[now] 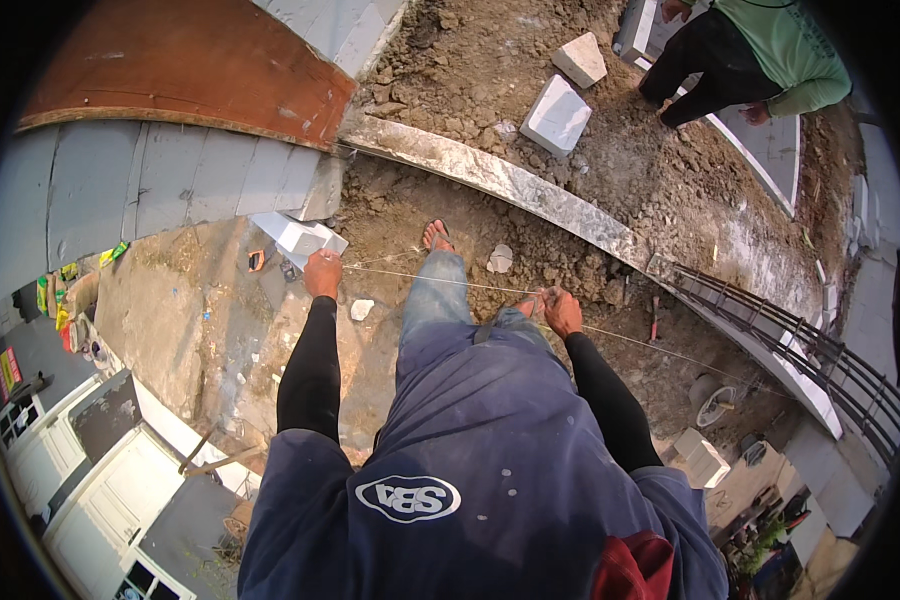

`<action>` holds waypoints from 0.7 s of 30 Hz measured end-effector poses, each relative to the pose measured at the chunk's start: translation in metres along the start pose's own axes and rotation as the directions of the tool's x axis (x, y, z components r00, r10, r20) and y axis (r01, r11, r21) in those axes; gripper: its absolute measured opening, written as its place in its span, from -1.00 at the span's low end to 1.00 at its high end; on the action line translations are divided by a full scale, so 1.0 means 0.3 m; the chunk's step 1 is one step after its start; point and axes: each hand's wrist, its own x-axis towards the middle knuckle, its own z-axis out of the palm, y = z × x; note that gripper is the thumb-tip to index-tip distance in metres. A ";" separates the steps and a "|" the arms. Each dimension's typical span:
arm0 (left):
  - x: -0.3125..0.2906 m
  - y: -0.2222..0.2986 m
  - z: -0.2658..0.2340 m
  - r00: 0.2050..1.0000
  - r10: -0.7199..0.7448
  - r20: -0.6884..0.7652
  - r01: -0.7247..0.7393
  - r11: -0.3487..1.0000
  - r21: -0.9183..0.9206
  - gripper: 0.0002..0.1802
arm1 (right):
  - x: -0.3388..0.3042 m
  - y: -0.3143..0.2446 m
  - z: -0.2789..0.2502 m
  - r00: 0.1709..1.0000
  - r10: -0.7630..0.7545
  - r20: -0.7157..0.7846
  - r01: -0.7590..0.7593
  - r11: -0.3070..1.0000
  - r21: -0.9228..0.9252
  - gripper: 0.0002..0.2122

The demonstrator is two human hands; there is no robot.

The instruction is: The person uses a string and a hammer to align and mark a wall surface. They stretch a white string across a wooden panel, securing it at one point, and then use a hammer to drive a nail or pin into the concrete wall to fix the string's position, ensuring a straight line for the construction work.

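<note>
White string [440,279] | both hands [563,312] pinching it | navy shirt [490,400]: oval emblem [408,497], white lettering

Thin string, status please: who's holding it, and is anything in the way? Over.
Left grip closed on thin string, near a white block. Right grip pinching it too. String straight between them; nothing seen blocking that stretch.

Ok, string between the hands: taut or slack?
Looks taut: the string runs nearly straight from the left hand to the right hand, with no visible sag.
</note>
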 end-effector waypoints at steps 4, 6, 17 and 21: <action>0.125 0.034 0.035 0.970 0.164 0.179 -0.112 0.957 -0.267 -0.77 | 0.054 -0.115 -0.088 0.990 0.052 -0.128 -0.036 0.992 0.125 -0.71; 0.185 0.195 -0.015 0.955 0.200 0.217 -0.097 0.909 -0.406 -0.75 | 0.116 -0.168 -0.158 0.985 -0.030 -0.170 0.065 0.978 0.200 -0.68; 0.178 0.556 -0.255 0.796 0.414 0.441 0.063 0.668 -0.741 -0.45 | 0.219 -1.115 -0.440 0.865 -0.368 0.341 -0.006 0.672 0.740 -0.72; -0.031 0.608 -0.249 0.417 0.622 0.662 0.853 -0.018 -0.521 -0.53 | 0.261 -1.326 -0.383 0.736 -0.549 0.397 0.212 0.744 0.634 -0.69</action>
